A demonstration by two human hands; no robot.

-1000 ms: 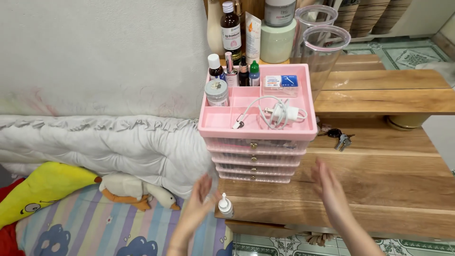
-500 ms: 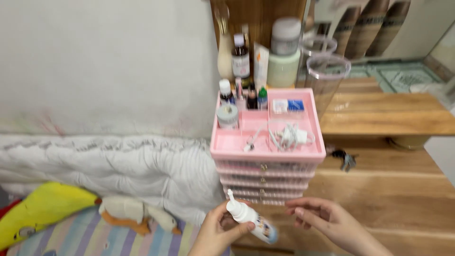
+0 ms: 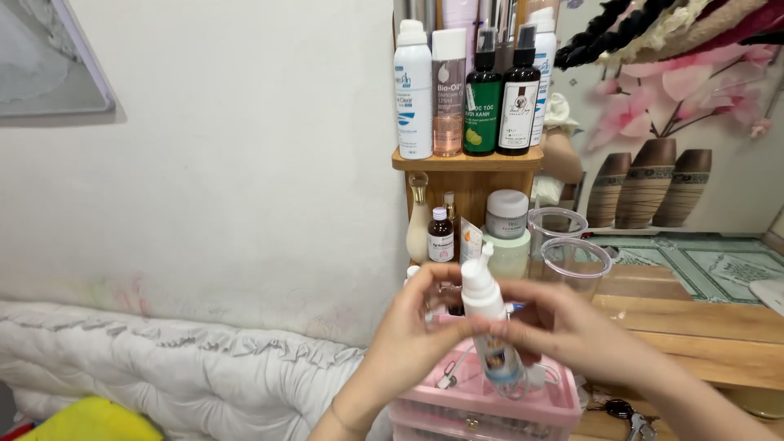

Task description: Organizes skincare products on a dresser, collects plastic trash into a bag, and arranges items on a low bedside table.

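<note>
I hold a small white pump bottle (image 3: 487,322) upright in front of me, above the pink drawer organiser (image 3: 523,400). My left hand (image 3: 412,331) wraps the bottle from the left, fingers near its white pump top. My right hand (image 3: 559,327) grips it from the right at the clear lower body. The organiser's top tray is mostly hidden behind my hands; a white charger cable (image 3: 452,373) shows in it.
A wooden shelf (image 3: 467,159) carries several tall bottles (image 3: 482,82). Below it stand a brown bottle (image 3: 441,235), jars (image 3: 506,216) and two clear plastic cups (image 3: 576,261). Keys (image 3: 629,412) lie on the wooden table (image 3: 702,327). A white quilt (image 3: 163,367) lies at the left.
Both hands have lifted the pump bottle from low near the table edge up to chest height and stood it upright. The camera view tilted upward, revealing the shelf of tall bottles.
</note>
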